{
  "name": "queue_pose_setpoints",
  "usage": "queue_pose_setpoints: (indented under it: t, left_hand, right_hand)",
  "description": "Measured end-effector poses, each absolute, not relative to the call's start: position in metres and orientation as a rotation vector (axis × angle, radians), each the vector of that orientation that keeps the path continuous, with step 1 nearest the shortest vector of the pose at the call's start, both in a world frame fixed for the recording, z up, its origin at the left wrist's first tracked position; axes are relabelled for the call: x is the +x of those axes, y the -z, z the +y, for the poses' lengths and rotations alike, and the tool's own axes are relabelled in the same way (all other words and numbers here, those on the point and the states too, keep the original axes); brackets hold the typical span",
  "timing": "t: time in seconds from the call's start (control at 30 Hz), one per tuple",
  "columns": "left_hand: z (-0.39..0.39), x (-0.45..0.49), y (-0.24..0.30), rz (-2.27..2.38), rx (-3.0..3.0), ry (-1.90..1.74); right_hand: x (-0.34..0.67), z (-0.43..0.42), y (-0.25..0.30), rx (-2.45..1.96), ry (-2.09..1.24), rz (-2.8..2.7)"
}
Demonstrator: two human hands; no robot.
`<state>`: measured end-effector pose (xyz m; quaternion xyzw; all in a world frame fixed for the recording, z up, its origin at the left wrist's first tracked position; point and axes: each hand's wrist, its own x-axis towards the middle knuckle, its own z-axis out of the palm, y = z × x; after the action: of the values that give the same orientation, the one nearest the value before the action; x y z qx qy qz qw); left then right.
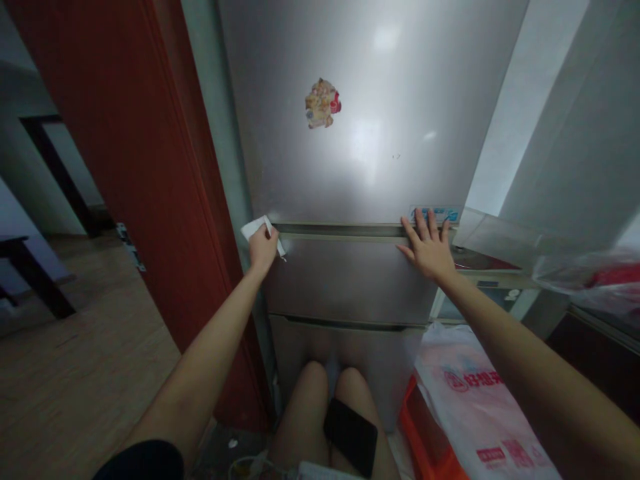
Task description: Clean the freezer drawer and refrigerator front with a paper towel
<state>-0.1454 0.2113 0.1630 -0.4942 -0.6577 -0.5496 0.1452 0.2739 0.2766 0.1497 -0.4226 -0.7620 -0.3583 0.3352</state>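
Observation:
A silver refrigerator with several stacked fronts stands right before me. My left hand is closed around a white tissue, at the left end of the gap below the upper door. Flat against the fridge on the right rests my right hand, its fingers spread over the same gap and the lower part of a blue-and-white label. A food-shaped sticker with a red spot is on the upper door. The palm side of both hands is hidden.
A red-brown door stands open at the left. On the right are a white plastic bag with red print and an orange crate. A dark phone-like slab lies on my thighs.

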Motion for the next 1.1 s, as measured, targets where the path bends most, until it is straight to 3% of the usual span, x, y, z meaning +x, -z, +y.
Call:
queue_pose_setpoints:
  t: [0.4, 0.53, 0.83, 0.97, 1.1]
  left_hand:
    - [0.19, -0.138, -0.017, -2.23, -1.362, 1.683]
    - [0.194, -0.136, -0.03, -2.21, -1.279, 1.761]
    - [0.219, -0.148, -0.154, -1.986, -1.333, 1.729]
    - [0.21, -0.152, -0.132, -2.047, -1.409, 1.6]
    - [0.194, -0.155, -0.065, -2.211, -1.461, 1.489]
  right_hand:
    - [0.274, 0.277, -0.149, -1.094, 0.947, -1.975]
    - [0.274, 0.278, -0.149, -1.089, 0.955, -1.979]
    - [0.273, 0.278, -0.148, -1.106, 0.963, -1.969]
    - [0.273, 0.279, -0.148, -1.096, 0.968, -1.969]
    - [0.273, 0.28, -0.147, -1.095, 0.967, -1.971]
